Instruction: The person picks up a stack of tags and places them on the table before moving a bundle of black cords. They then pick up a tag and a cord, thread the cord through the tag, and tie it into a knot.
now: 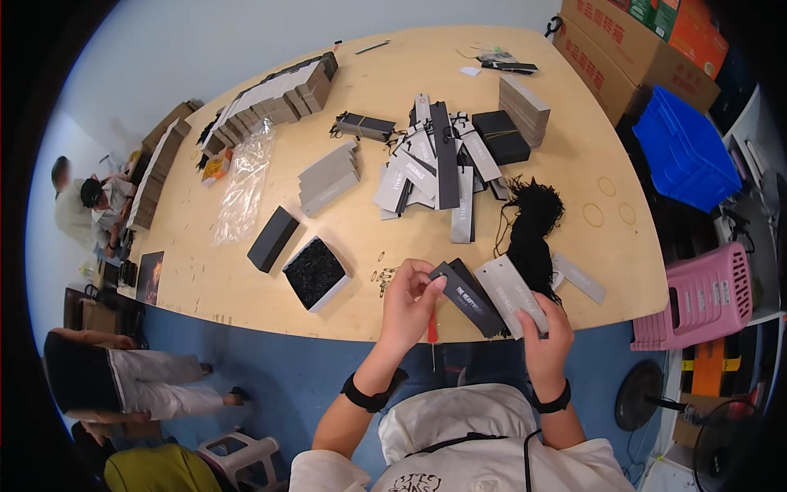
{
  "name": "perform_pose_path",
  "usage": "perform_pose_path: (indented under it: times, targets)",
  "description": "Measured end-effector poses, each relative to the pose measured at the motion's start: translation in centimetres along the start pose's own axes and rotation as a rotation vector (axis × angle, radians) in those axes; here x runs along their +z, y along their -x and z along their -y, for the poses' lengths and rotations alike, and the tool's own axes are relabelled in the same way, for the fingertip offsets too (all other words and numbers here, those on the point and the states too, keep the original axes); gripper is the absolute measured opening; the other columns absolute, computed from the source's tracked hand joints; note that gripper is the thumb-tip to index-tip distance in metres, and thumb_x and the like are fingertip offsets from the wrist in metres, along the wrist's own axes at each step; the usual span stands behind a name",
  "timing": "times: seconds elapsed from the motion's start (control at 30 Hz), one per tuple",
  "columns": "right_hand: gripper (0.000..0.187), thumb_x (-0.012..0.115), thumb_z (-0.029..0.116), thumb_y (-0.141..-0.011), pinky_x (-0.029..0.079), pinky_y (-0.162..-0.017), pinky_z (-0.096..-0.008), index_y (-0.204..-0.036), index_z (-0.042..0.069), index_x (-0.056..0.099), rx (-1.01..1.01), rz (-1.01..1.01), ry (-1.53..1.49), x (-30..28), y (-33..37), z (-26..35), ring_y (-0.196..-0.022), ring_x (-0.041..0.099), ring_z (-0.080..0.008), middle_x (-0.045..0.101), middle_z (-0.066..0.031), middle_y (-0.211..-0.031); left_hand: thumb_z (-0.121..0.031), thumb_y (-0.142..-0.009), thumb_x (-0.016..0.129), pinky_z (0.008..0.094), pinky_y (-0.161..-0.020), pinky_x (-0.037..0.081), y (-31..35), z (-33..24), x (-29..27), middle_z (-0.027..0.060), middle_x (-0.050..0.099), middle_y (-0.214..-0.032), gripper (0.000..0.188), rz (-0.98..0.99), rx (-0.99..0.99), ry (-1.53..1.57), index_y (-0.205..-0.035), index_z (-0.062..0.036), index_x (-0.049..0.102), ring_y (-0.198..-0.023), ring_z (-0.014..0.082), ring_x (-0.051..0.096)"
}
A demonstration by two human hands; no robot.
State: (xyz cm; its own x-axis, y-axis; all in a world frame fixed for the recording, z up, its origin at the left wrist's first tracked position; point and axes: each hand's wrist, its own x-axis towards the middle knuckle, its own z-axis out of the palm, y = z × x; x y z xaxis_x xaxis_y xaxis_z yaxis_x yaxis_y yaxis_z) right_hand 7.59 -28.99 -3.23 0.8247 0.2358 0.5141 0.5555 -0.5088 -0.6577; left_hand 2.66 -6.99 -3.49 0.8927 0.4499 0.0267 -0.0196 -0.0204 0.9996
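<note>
Pinching the upper end of the black hang tags (pixel 467 299) between thumb and fingers, the left hand (pixel 410 299) holds them over the near edge of the surface (pixel 369 275). The right hand (pixel 548 332) grips the grey hang tags (pixel 510 295) by their lower part, thumb in front; whether it also touches the black ones, I cannot tell. The tags are spread like a fan, perhaps so that each one can be seen separately. Just beyond the right hand lies a bundle of black cords (pixel 533 238), probably placed there for easy reach, with a single grey tag (pixel 580 280) beside it. A white box (pixel 328 291) stands with its top uncovered, so its small black pieces (pixel 314 271) are accessible. Farther away, a rubber band holds one black stack (pixel 366 126) together.
</note>
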Motion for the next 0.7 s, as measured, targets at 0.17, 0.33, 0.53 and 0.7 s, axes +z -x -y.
perform_pose_path:
  times: [0.17,0.33,0.53,0.7]
  targets:
    - [0.012,0.058,0.003,-0.094,0.046,-0.061,-0.0236,-0.103,0.000,0.065,0.467,0.181,-0.693,-1.3,0.4,2.0,-0.074,0.063,-0.0077,0.071,-0.0091,-0.088,-0.002,-0.095,0.060,0.0236,-0.076,0.050,2.3,-2.5,-0.6,0.0049,0.065,-0.093,0.015,0.128,-0.103,0.095,-0.108,0.0006,0.052,-0.081,0.0106,0.062]
    - [0.005,0.067,0.005,-0.087,0.042,-0.060,-0.0215,-0.088,0.000,0.065,0.371,0.344,-0.719,-1.8,2.5,2.6,-0.065,0.055,-0.0081,0.064,-0.0047,-0.077,-0.001,-0.095,0.059,0.0266,-0.077,0.053,6.5,-3.4,-1.0,0.0073,0.066,-0.094,0.016,0.065,-0.147,0.127,-0.109,0.0031,0.053,-0.082,0.0128,0.063]
    - [0.015,0.078,0.010,-0.079,0.034,-0.052,-0.0183,-0.081,0.002,0.065,0.451,0.724,-0.600,-2.2,5.1,2.9,-0.058,0.043,-0.0022,0.059,0.0011,-0.079,0.001,-0.094,0.060,0.0279,-0.080,0.054,12.1,-2.5,-1.4,0.0087,0.066,-0.097,0.017,0.089,-0.081,0.090,-0.111,0.0038,0.056,-0.087,0.0131,0.064]
    - [0.015,0.077,0.011,-0.084,0.034,-0.051,-0.0191,-0.084,0.001,0.066,0.560,0.936,-0.720,-1.2,7.6,2.3,-0.057,0.043,-0.0001,0.056,0.0048,-0.067,-0.005,-0.093,0.064,0.0271,-0.077,0.053,15.0,0.4,-1.1,0.0093,0.070,-0.091,0.016,-0.038,-0.124,-0.034,-0.106,0.0027,0.061,-0.085,0.0125,0.068]
